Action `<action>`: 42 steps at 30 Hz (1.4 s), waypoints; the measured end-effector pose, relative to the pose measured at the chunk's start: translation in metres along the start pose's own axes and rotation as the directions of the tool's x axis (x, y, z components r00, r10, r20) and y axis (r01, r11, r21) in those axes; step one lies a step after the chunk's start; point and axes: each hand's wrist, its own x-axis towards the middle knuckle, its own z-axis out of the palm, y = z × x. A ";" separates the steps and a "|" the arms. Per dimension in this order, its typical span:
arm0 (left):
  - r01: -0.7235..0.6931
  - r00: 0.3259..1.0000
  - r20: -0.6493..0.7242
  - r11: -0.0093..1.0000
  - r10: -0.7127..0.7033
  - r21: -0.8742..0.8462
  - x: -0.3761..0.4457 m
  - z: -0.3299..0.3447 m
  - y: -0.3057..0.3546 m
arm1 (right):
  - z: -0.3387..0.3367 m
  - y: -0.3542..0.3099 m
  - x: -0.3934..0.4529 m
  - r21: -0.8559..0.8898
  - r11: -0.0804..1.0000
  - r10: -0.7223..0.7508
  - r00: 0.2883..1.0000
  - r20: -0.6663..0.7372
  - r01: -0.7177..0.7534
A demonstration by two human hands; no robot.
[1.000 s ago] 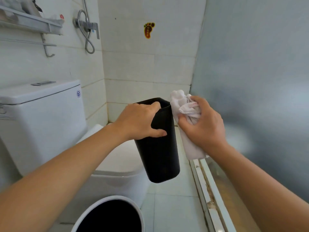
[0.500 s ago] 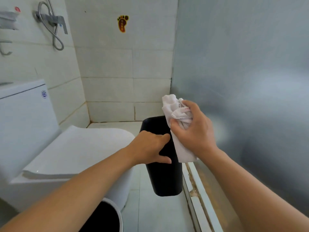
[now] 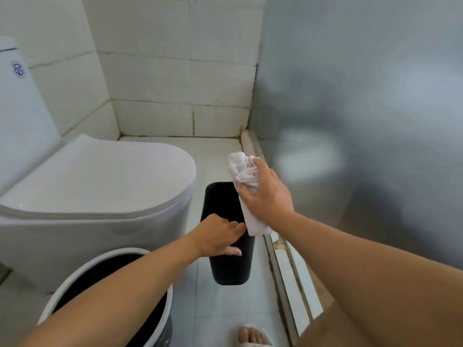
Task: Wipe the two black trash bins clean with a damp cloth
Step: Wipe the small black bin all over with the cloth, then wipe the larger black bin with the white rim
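Bin (image 3: 230, 266) hangs upright over the floor beside the toilet (image 3: 95, 191), left hand (image 3: 217, 235) curled round its near wall. Right hand (image 3: 266, 196) bunches the cloth (image 3: 246, 181) against the bin's right side, so I'd guess wiping runs along its length.

Plain black bin (image 3: 229, 266) under the left fingers (image 3: 231, 227); plain white cloth (image 3: 246, 176) within the right fingers (image 3: 250, 190). Second bin (image 3: 160, 329): black inside, white rim. Toilet (image 3: 100, 176) white.

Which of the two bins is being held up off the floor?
The slim all-black bin, gripped by the left hand; the round white-rimmed bin stands below.
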 end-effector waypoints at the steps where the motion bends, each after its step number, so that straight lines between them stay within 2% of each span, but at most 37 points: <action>1: 0.008 1.000 0.030 1.000 -0.008 -0.012 -0.002 0.007 0.002 | 0.006 0.004 -0.002 -0.010 1.000 0.020 1.000 0.017 -0.019; 6: 0.059 0.990 0.134 0.992 -0.044 -0.111 -0.013 0.038 0.004 | 0.036 0.029 -0.017 -0.054 0.992 0.116 0.991 0.071 -0.113; 13: 0.189 0.964 0.225 0.962 -0.144 -0.196 -0.025 0.064 0.006 | 0.073 0.058 -0.055 0.016 0.968 0.247 0.966 0.072 -0.249; 17: 0.289 0.947 0.218 0.920 -0.235 -0.265 -0.029 0.073 0.009 | 0.094 0.071 -0.075 0.070 0.950 0.300 0.952 0.066 -0.304; 21: 0.298 0.950 0.188 0.904 -0.249 -0.308 -0.031 0.080 0.015 | 0.105 0.080 -0.087 0.132 0.920 0.363 0.930 0.059 -0.368; 28: 0.288 0.947 0.224 0.917 -0.230 -0.275 -0.033 0.085 0.031 | 0.111 0.091 -0.101 0.071 0.913 0.396 0.915 0.069 -0.401; 32: 0.345 0.929 0.256 0.878 -0.268 -0.333 -0.040 0.087 0.038 | 0.114 0.091 -0.108 0.058 0.897 0.432 0.897 0.096 -0.439; 36: 0.334 0.930 0.280 0.869 -0.240 -0.364 -0.049 0.081 0.035 | 0.114 0.085 -0.108 0.073 0.894 0.436 0.895 0.092 -0.443; 39: 0.325 0.938 0.251 0.856 -0.239 -0.403 -0.063 0.066 0.024 | 0.110 0.077 -0.103 0.086 0.901 0.420 0.904 0.078 -0.425; 42: 0.301 0.953 0.154 0.858 -0.260 -0.416 -0.085 0.043 0.005 | 0.107 0.061 -0.093 0.126 0.923 0.359 0.931 0.066 -0.365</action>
